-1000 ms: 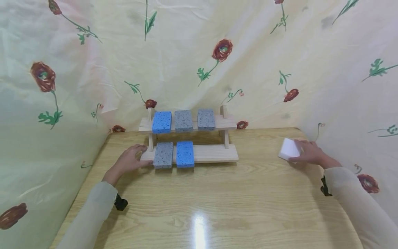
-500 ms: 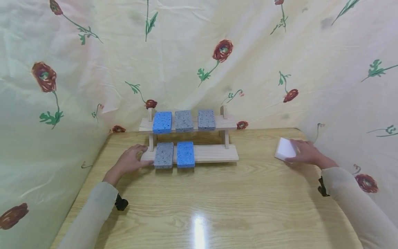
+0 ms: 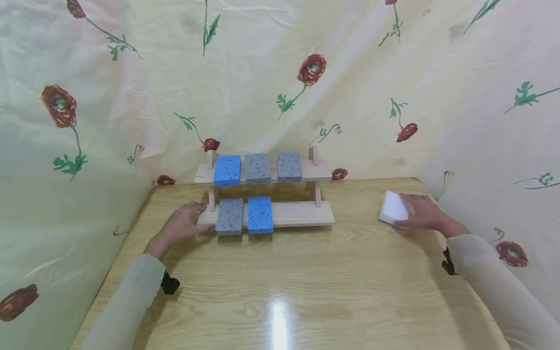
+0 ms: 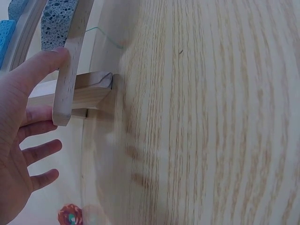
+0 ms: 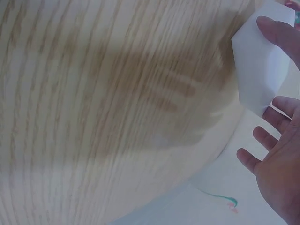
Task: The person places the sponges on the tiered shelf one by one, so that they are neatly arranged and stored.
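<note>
A two-tier wooden display shelf (image 3: 302, 214) stands at the back of the table. Its left end is gripped by my left hand (image 3: 179, 225), thumb in front and index finger behind the lower board, as the left wrist view shows. On the lower board lie a grey speckled sponge (image 3: 229, 216) and a blue one (image 3: 260, 215). The upper board carries a blue sponge (image 3: 227, 170) and two grey ones. Over at the right, my right hand (image 3: 422, 212) pinches a smooth white block (image 5: 262, 61) between thumb and fingers, tilted close over the table. The other fingers are spread.
The wood-grain table (image 3: 280, 272) stretches in front of the shelf, with a light glare near its front. A flower-patterned cloth (image 3: 262, 87) hangs behind and along both sides. Shelf uprights (image 3: 318, 193) rise near each end of the boards.
My right hand has moved a little to the left with the white block, toward the shelf. The left hand stays on the shelf's end, and the sponges have not moved.
</note>
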Demonstrator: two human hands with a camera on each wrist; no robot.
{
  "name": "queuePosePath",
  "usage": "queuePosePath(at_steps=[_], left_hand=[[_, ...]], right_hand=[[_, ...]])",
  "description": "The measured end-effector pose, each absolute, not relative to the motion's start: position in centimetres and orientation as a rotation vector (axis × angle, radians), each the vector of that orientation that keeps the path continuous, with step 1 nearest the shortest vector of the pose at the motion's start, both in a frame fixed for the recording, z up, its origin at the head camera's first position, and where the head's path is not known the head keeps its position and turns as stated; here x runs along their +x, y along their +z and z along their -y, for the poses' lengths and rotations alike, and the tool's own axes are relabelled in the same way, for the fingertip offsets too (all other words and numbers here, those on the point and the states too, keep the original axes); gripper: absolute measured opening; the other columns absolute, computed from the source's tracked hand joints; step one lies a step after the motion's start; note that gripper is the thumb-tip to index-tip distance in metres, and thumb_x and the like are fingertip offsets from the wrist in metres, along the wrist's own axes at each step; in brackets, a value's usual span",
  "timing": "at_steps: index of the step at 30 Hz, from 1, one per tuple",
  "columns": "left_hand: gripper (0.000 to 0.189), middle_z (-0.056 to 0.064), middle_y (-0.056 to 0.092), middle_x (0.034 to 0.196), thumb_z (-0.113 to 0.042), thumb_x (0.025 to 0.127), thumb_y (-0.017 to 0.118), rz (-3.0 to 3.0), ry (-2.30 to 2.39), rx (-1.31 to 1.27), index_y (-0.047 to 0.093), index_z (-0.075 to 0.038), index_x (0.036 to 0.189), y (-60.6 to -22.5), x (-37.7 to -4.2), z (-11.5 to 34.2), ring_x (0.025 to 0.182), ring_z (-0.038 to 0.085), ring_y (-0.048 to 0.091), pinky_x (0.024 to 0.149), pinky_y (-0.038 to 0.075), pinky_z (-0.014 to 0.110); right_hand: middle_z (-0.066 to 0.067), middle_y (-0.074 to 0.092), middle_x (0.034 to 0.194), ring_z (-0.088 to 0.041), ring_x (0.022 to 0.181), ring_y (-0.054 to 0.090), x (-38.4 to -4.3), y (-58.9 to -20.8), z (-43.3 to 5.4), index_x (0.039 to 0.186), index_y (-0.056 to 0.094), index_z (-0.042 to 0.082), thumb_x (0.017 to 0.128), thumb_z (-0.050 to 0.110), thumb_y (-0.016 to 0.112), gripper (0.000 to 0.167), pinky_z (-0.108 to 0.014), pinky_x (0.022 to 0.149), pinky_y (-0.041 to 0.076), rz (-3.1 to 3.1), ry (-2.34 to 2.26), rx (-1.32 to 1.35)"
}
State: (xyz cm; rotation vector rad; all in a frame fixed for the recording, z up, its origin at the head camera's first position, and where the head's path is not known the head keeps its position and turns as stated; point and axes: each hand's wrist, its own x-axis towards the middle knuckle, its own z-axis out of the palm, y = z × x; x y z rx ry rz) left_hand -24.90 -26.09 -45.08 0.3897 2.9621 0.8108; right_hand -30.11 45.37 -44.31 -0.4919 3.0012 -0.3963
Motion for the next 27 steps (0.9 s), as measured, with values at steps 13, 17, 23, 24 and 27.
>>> queuePosePath(at_steps=[13,17,23,24,27], left_hand=[[0.084,0.023,0.048,0.153,-0.058,0.084,0.076,-2.964,0.810,0.393,0.056,0.001,0.141,-45.0,-24.8,26.0,0.142,0.048,0.042,0.117,0.034,0.066],[0.084,0.023,0.048,0.154,-0.058,0.085,0.076,-2.960,0.811,0.388,0.056,0.001,0.141,-45.0,-24.8,26.0,0.142,0.048,0.041,0.117,0.034,0.066],[0.084,0.022,0.048,0.154,-0.058,0.085,0.076,-2.959,0.802,0.382,0.056,0.000,0.142,-44.9,-24.8,26.0,0.142,0.048,0.041,0.116,0.034,0.066],[0.084,0.022,0.048,0.153,-0.058,0.085,0.076,-2.960,0.797,0.382,0.056,0.000,0.142,-44.9,-24.8,26.0,0.142,0.048,0.041,0.116,0.035,0.066],[0.084,0.022,0.048,0.153,-0.058,0.085,0.076,-2.961,0.788,0.380,0.056,0.000,0.142,-44.9,-24.8,25.9,0.142,0.048,0.041,0.116,0.035,0.066]], right_hand=[[-0.040,0.045,0.145,-0.059,0.128,0.040,-29.4,-42.8,-42.9,0.151,0.037,-0.010,0.077,0.051,0.084,0.107,-0.073,0.103,0.038,-3.035,-0.306,-0.547],[-0.039,0.047,0.145,-0.059,0.128,0.042,-29.3,-42.5,-42.3,0.150,0.039,-0.009,0.075,0.051,0.085,0.107,-0.072,0.104,0.038,-3.064,-0.292,-0.589],[-0.037,0.048,0.145,-0.058,0.129,0.042,-29.0,-42.2,-41.6,0.151,0.041,-0.007,0.075,0.051,0.086,0.105,-0.073,0.102,0.038,-3.083,-0.320,-0.618],[-0.037,0.048,0.144,-0.058,0.129,0.042,-28.9,-42.1,-41.4,0.151,0.041,-0.006,0.075,0.050,0.086,0.105,-0.073,0.102,0.038,-3.086,-0.327,-0.624],[-0.036,0.050,0.144,-0.057,0.128,0.043,-28.7,-41.7,-40.8,0.150,0.042,-0.006,0.074,0.049,0.087,0.103,-0.072,0.101,0.039,-3.093,-0.343,-0.643]])
